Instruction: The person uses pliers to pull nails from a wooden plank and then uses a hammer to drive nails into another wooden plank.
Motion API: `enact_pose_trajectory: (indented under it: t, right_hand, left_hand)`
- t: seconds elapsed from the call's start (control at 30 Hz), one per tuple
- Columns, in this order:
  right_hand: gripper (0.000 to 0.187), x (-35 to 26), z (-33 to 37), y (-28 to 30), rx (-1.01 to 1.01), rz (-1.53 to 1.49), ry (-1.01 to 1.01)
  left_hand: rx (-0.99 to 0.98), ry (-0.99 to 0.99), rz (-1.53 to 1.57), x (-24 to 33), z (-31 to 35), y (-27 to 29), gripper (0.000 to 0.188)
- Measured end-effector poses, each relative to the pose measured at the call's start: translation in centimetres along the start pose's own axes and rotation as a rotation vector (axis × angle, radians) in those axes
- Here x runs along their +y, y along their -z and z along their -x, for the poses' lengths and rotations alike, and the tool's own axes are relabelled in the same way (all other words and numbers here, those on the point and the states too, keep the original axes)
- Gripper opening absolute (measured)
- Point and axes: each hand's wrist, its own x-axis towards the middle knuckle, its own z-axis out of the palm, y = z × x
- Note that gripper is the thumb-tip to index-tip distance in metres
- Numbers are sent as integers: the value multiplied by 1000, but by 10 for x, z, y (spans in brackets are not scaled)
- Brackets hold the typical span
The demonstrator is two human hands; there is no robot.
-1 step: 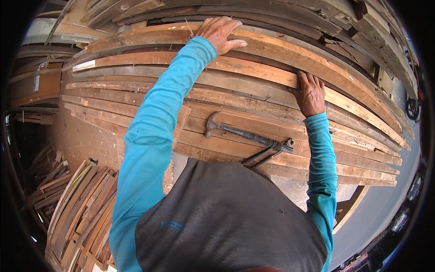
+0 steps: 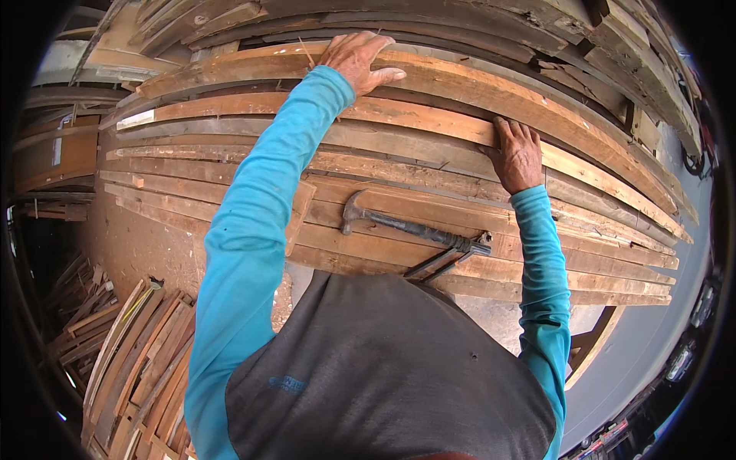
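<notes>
Several long wooden planks lie side by side in front of me. At the far side, my left hand rests over the thick far plank, its fingers bent over the far edge and its thumb along the near side. Nails stick up beside that hand. Nearer and to the right, my right hand grips the second plank, its fingers curled over the far edge. A claw hammer with a dark handle lies on the nearer boards, between my arms. Its handle end lies at a dark metal bracket-like piece.
Behind the planks rises a stack of weathered timber. More cut strips are piled on the floor at lower left. A short board lies across the nearer planks. Grey pavement extends at right.
The scene has shifted slightly leftward in the view. Both hands stay on the same planks, and the hammer lies as before.
</notes>
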Motion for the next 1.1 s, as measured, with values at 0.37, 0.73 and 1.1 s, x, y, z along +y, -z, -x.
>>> enact_pose_trajectory:
  t: [0.37, 0.73, 1.1]
  right_hand:
    - [30, 85, 4, -9, 207, 9, 75]
    - [40, 107, 45, 14, 254, -79, 151]
    - [54, 0, 50, 92, 95, -7, 124]
  left_hand:
    - [-77, -147, 60, 56, 1, 2, 91]
    - [-213, -110, 43, 124, 5, 10, 109]
    - [8, -156, 132, 47, 80, 21, 67]
